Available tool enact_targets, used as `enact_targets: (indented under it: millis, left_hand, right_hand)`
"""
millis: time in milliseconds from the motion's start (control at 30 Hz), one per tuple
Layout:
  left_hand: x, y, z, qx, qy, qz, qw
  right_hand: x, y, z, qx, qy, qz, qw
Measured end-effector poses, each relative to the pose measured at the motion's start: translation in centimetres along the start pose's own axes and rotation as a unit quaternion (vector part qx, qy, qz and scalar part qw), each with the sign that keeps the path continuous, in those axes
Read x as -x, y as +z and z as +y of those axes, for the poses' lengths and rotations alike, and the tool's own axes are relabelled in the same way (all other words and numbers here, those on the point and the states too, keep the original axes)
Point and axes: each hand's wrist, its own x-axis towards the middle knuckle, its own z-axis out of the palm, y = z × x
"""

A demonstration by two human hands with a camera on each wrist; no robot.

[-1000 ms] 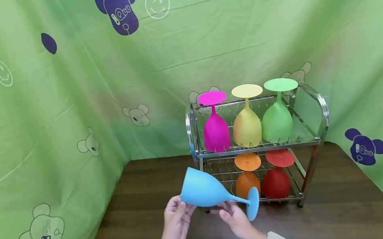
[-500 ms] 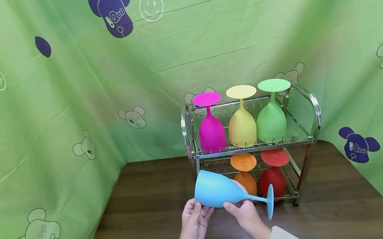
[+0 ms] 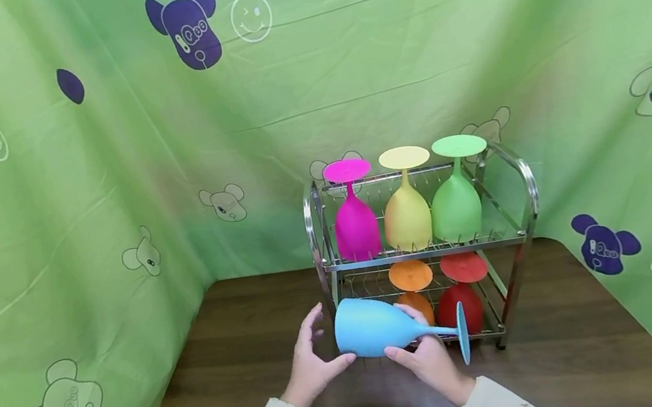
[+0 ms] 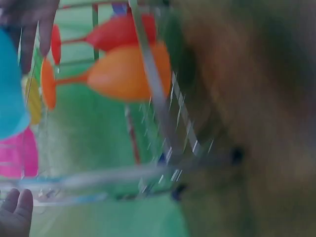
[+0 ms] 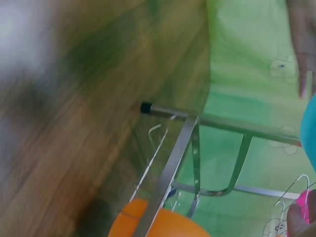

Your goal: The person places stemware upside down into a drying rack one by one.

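A light blue goblet (image 3: 374, 327) lies sideways in front of the rack, its mouth to the left and its foot to the right. Around the lower bowl near the stem, my right hand (image 3: 432, 362) grips it, thumb on the near side. Beside the mouth, my left hand (image 3: 311, 365) is spread with thumb and fingers apart. Its thumb tip is at the lower rim; whether it touches cannot be told. In the left wrist view, part of the blue goblet (image 4: 10, 89) shows at the left edge; in the right wrist view, a sliver of the goblet (image 5: 310, 131) appears.
A two-tier metal rack (image 3: 427, 254) stands on the wooden table (image 3: 248, 360). Upside down on top are magenta (image 3: 357, 227), yellow (image 3: 407, 216) and green goblets (image 3: 457, 209). Below stand orange (image 3: 410, 276) and red goblets (image 3: 461, 309). Green patterned cloth (image 3: 288, 111) surrounds the table.
The blue goblet has moved right and turned closer to level. My left hand has let go of its bowl and spread its fingers, while my right hand has closed around the bowl's stem end.
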Motion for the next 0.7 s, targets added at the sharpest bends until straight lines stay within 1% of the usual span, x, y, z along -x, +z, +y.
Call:
enact_targets:
  millis: [33,67,133,200,267,333,400,467,533,567,633,700]
  left_hand:
    - [-0.3,-0.4,0.2,-0.051,0.023,-0.012,0.9984]
    - [-0.6,-0.8,0.4,-0.090,0.042,-0.026,0.9947]
    - [-1.3,-1.4,0.8,-0.154,0.086,-0.058,0.9825]
    - [-1.9,-1.7,1.2,-0.210,0.123,-0.093,0.9654]
    - [-2.4,-1.9,1.4,-0.253,0.158,-0.124,0.9463]
    - [-2.8,-1.9,1.6,-0.289,0.189,-0.148,0.9268]
    - [-3.0,-1.8,1.6,-0.316,0.207,-0.168,0.9106]
    - [-3.1,-1.7,1.6,-0.337,0.218,-0.182,0.8976]
    - [-3.2,-1.6,1.6,-0.351,0.220,-0.193,0.8892]
    - [-3.1,-1.6,1.6,-0.354,0.218,-0.197,0.8881]
    - [-3.1,-1.5,1.4,-0.354,0.210,-0.200,0.8893]
    - [-2.9,-1.3,1.3,-0.345,0.195,-0.200,0.8961]
  right_hand:
    - [0.0,-0.1,0.1,0.009,-0.005,-0.003,1.000]
    - [0.0,-0.3,0.1,0.019,-0.009,-0.006,1.000]
    - [0.0,-0.5,0.2,0.034,-0.010,-0.015,0.999]
    - [0.0,-0.7,0.2,0.045,-0.007,-0.022,0.999]
    - [-0.1,-0.8,0.2,0.053,-0.006,-0.030,0.998]
    - [-0.1,-0.9,0.2,0.060,-0.015,-0.037,0.997]
    - [-0.1,-0.9,0.2,0.066,-0.022,-0.043,0.997]
    - [-0.2,-1.0,0.2,0.070,-0.033,-0.051,0.996]
    - [-0.2,-1.0,0.1,0.070,-0.040,-0.057,0.995]
    - [-0.2,-1.1,0.1,0.071,-0.044,-0.063,0.994]
    - [-0.4,-1.1,0.1,0.072,-0.055,-0.073,0.993]
    - [-0.5,-1.1,0.1,0.066,-0.056,-0.079,0.993]
